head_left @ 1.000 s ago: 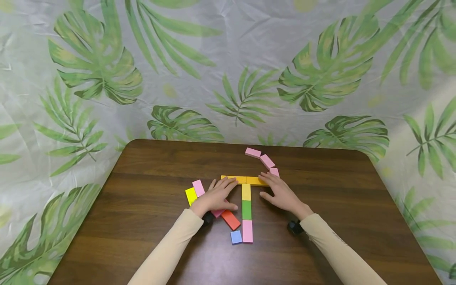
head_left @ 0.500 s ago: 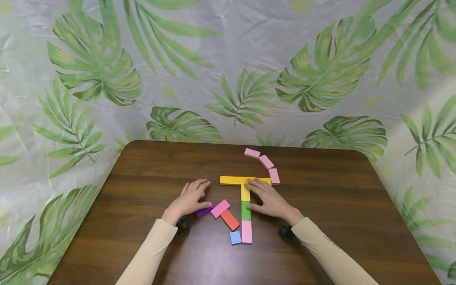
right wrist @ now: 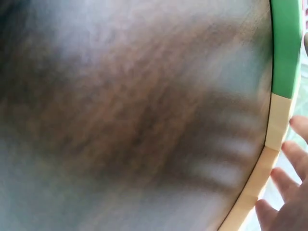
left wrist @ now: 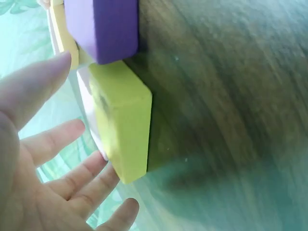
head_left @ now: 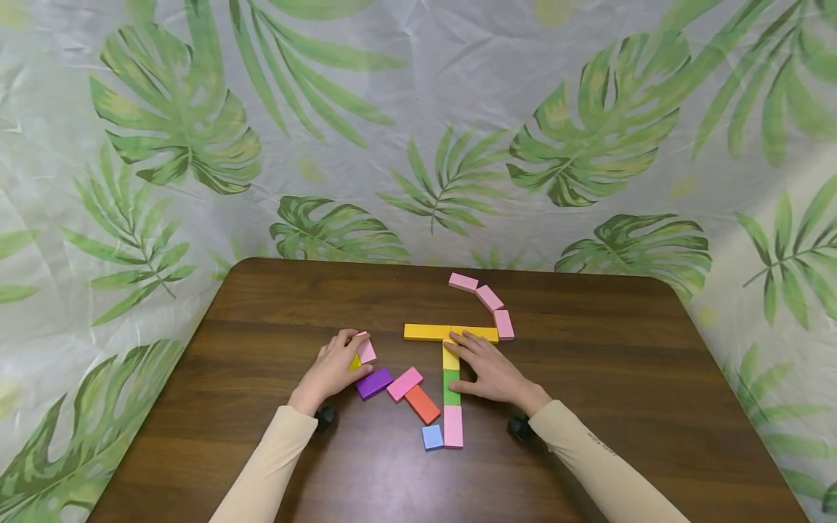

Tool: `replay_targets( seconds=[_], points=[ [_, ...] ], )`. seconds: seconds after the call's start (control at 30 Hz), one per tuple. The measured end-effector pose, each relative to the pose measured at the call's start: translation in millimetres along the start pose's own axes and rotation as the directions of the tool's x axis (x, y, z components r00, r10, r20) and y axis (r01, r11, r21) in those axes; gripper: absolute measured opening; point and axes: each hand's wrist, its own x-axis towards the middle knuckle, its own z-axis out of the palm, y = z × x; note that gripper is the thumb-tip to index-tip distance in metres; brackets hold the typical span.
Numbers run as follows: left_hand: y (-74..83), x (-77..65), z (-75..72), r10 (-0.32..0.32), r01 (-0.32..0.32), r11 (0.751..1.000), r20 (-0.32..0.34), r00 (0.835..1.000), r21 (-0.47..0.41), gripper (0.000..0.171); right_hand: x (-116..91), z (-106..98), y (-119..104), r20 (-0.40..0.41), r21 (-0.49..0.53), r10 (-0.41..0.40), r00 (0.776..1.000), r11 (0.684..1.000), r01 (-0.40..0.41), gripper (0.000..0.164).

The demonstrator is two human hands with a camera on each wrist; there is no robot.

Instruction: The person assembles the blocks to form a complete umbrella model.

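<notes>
My left hand (head_left: 332,367) is over a yellow block (head_left: 355,362) and a pink block (head_left: 368,350) at the left. In the left wrist view, its spread fingers reach beside the yellow block (left wrist: 129,125), with a purple block (left wrist: 113,29) just beyond. Whether a fingertip touches the pink block is hard to tell. My right hand (head_left: 495,370), fingers extended, lies over the upright of a T of blocks: a light yellow block (head_left: 451,357), a green block (head_left: 452,396) and a pale pink block (head_left: 453,426). Two orange-yellow bars (head_left: 425,333) form its top.
Three pink blocks (head_left: 490,298) curve from the crossbar's right end toward the back of the brown table (head_left: 294,290). A deeper pink block (head_left: 405,383), a red block (head_left: 422,404) and a small blue block (head_left: 433,437) lie left of the upright. A leaf-print cloth (head_left: 445,181) hangs behind.
My left hand has moved left, off the middle blocks to the yellow and pink ones, uncovering the purple block. My right hand has shifted left from the crossbar's end onto the upright.
</notes>
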Motion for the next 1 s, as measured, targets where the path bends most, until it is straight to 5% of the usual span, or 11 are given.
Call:
replay_targets(
  seconds=[0.7,1.0],
  points=[
    [-0.2,19.5,4.2,0.017,-0.014,0.995,-0.030,0.999,0.097,0.051,2,-4,4,0.012,-0.036,0.003,1.000,0.999,-0.002,0.079],
    [6.7,36.5,1.8,0.010,-0.009,0.998,-0.020,1.000,0.065,0.052,1,-3,4,0.026,-0.036,0.016,1.000,0.999,-0.015,0.080]
  ],
)
